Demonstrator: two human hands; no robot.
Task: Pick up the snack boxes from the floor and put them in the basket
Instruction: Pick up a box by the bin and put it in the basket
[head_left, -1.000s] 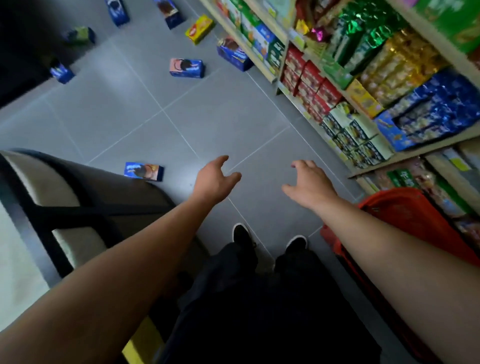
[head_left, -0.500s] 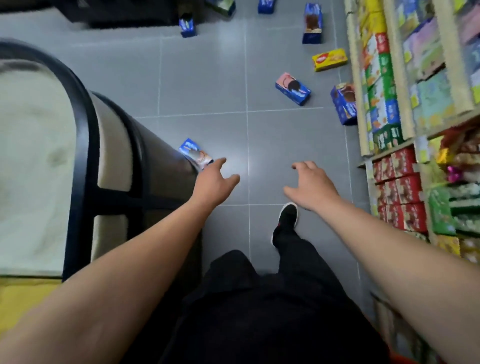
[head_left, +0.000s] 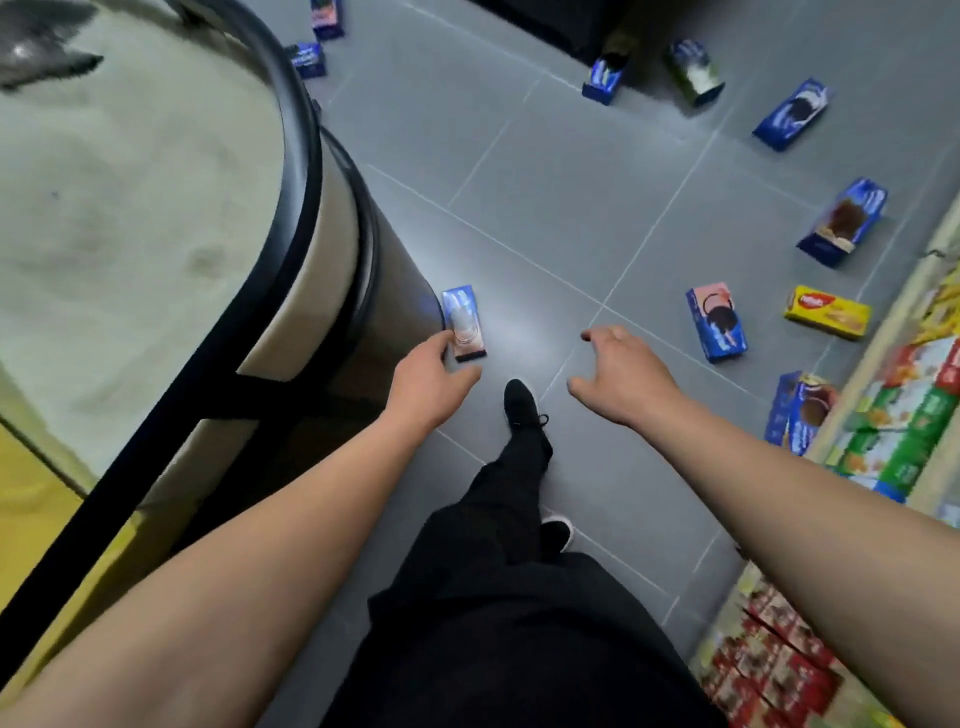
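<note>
Snack boxes lie scattered over the grey tiled floor ahead of you. At far left stands a round black-rimmed counter, and the nearest blue box lies flat just beside its base. Your left hand hangs over that box's near end, fingers loosely apart, holding nothing; whether they touch it is unclear. Your right hand hovers empty, fingers spread. Further right lie a pink-and-blue box, a yellow box and several more blue ones, near the stocked shelves.
</note>
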